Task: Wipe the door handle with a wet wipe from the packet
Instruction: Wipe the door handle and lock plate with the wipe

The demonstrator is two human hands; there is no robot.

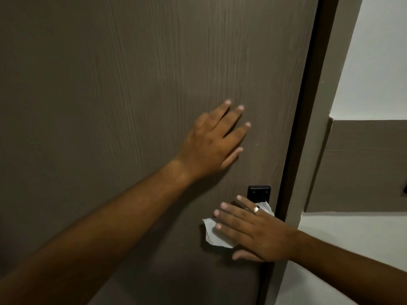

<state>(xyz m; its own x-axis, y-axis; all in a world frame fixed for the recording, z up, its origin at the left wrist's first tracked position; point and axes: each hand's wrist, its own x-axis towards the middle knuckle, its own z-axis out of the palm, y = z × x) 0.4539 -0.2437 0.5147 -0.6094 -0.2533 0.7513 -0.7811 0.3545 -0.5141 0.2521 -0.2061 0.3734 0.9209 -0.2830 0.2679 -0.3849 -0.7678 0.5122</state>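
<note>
A brown wood-grain door (132, 84) fills most of the head view. My left hand (211, 142) lies flat on it with fingers spread, above the handle. The black square handle plate (259, 192) shows near the door's right edge; the lever itself is hidden. My right hand (253, 230), a ring on one finger, presses a white wet wipe (212, 235) over the handle area, fingers extended flat. The wipe sticks out to the left of the fingers, and a small corner shows above the ring. No packet is in view.
The dark door frame (308, 106) runs along the door's right edge. Beyond it is a white wall (374, 51) with a brown panel (363, 166) and a dark switch plate at the far right edge (404, 190).
</note>
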